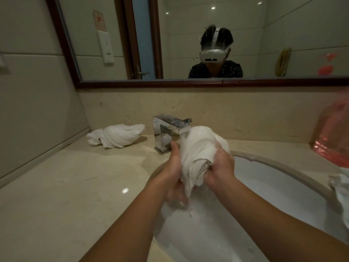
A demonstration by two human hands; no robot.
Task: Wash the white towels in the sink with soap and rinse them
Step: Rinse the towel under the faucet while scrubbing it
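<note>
With the left hand and right hand both gripping the bunched wet towel right under the faucet above the sink, water could splash onto the desk and soak the wrung towel lying there.

Both hands, left and right, held a towel above the sink, under the tap. A second towel lay on the counter, left of the tap; a bag stood far right.
</note>
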